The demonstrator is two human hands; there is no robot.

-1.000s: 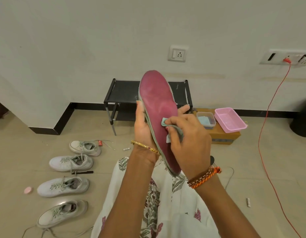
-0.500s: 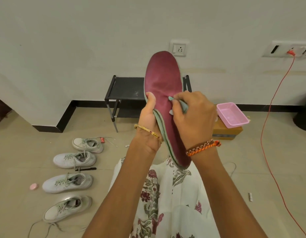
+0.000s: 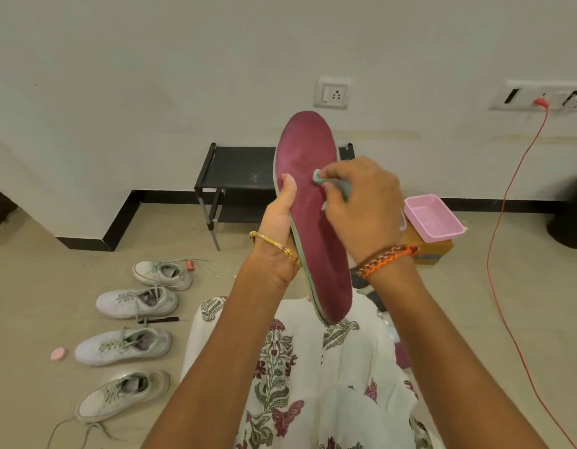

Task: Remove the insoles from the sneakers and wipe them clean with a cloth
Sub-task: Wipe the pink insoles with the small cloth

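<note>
left grip (image 3: 280, 218) beside insole (image 3: 316, 202), cloth (image 3: 317, 177) pressed

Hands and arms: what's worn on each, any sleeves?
No sleeves: both forearms are bare as far as the frame shows. The left hand has a thin gold bangle with small red details at the wrist. The right hand has a braided orange and brown thread band at the wrist.

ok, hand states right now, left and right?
Left hand: grips the maroon foam insole at its edge.
Right hand: pinches a small pale green cloth against the insole.
</note>
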